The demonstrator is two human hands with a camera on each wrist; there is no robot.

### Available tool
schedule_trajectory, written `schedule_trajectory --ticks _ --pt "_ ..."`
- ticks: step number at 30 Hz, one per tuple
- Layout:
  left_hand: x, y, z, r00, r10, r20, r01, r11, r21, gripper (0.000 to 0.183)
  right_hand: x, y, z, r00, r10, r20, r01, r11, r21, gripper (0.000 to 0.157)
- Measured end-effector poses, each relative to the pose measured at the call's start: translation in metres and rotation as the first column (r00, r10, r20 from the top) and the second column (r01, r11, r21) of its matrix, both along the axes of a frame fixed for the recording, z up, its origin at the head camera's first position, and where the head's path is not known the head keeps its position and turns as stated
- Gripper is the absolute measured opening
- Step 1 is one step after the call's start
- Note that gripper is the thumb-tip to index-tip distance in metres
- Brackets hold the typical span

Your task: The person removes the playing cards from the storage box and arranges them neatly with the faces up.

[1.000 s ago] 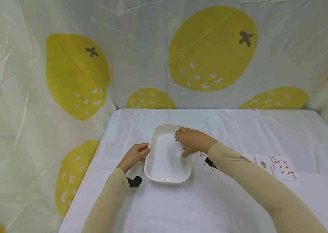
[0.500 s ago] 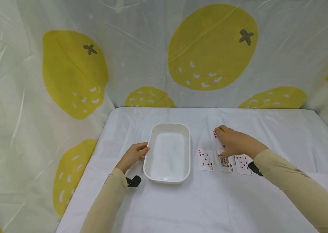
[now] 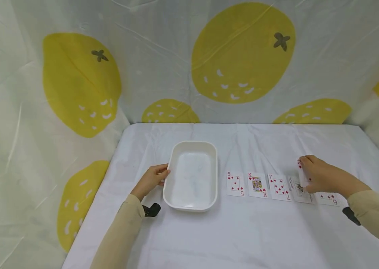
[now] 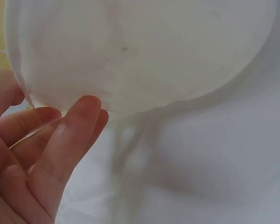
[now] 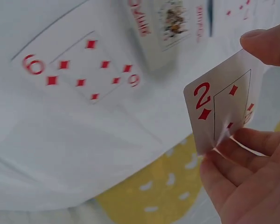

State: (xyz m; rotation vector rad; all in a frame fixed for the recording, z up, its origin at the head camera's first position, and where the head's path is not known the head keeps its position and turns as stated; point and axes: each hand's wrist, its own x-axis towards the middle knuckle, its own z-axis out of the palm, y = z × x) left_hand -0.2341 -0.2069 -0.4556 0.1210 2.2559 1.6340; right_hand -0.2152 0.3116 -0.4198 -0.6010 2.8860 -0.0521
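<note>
My right hand pinches a two of diamonds by its edges, thumb on one side and fingers on the other. It holds this playing card tilted above the right end of a card row. Below lie a joker and a six of diamonds, both partly covered in the head view. My left hand holds the left side of a white tray; in the left wrist view its fingers lie against the tray's outer wall. Nothing shows inside the tray.
Right of the tray, the row starts with a five of diamonds, then a king of hearts and a seven of diamonds. A white cloth covers the table. Lemon-printed curtains stand behind and at the sides.
My right hand has carried the two of diamonds rightward, from over the tray, past the king, to above the joker and six. My left hand stays at the tray.
</note>
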Motion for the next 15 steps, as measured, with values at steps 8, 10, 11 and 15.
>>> schedule_trajectory --ticks 8,10,11,15 --pt "-0.003 -0.006 -0.016 1.000 0.022 -0.007 -0.022 1.000 0.002 0.040 0.014 0.058 -0.025 0.998 -0.054 -0.026 0.056 0.996 0.076 0.092" --pt "-0.001 -0.007 -0.015 1.000 0.022 -0.006 -0.022 1.000 0.003 0.039 0.019 0.070 -0.032 0.997 -0.079 -0.016 0.080 0.992 0.097 0.095" --pt "-0.001 -0.007 -0.015 1.000 0.020 -0.004 -0.020 1.000 0.005 0.039 0.021 0.075 -0.036 0.996 -0.087 -0.012 0.087 0.990 0.109 0.095" --pt "0.001 -0.009 -0.014 1.000 0.015 -0.001 -0.015 1.000 0.009 0.040 0.029 0.090 -0.048 0.994 -0.106 0.004 0.104 0.982 0.155 0.091"
